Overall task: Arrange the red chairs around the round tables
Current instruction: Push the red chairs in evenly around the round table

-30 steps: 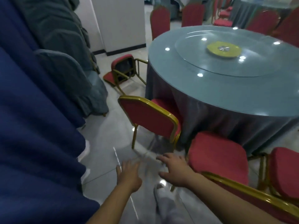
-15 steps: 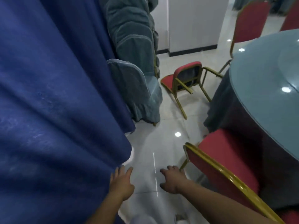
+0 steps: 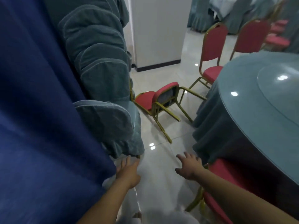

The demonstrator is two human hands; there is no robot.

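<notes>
Over the last second the view swings left along the table [image 3: 252, 120], and the tipped chair [image 3: 144, 101], which sat far off at the left, now lies straight ahead on its back, legs sticking out toward the table skirt, its top just beside the foot of the stack [image 3: 100, 75] of covered chairs. The near chair [image 3: 229, 177] that the right hand [image 3: 189, 168] hovered beside has slid to the lower right corner, seat tucked toward the skirt. Both hands hold nothing: the left hand [image 3: 128, 173] and the right reach forward, palms down, fingers loosely spread, well apart from each other and from the tipped chair. By my judgement the near chair is placed, and the tipped one is next to be righted. An upright chair [image 3: 213, 44] and a second upright chair [image 3: 252, 34] stand at the table's far side. The floor [image 3: 161, 159] is glossy pale tile with lamp glints; the aisle between blue cloth [image 3: 40, 118], stack and table is narrow. A white pillar [image 3: 158, 29] stands behind
</notes>
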